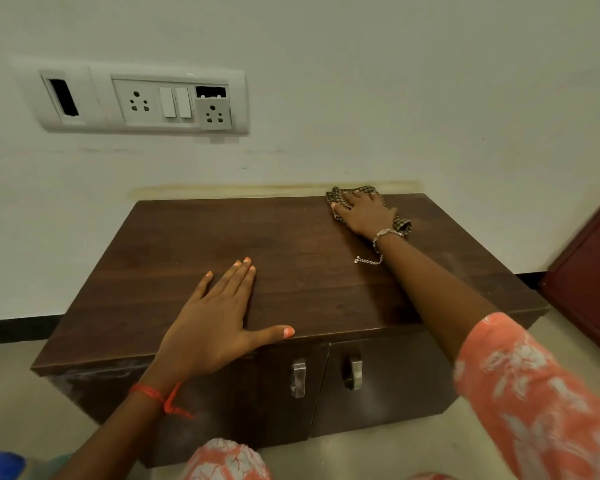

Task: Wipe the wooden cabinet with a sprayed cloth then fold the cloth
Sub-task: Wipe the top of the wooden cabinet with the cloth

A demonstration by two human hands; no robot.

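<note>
Dark brown cabinet (291,271), checked olive cloth (340,197).

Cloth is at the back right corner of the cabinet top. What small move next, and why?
Probably slide the cloth left along the back edge. The right hand presses it flat at the far right corner, most of the cabinet top lies to its left, and the left hand rests near the front edge, clear of that path.
</note>
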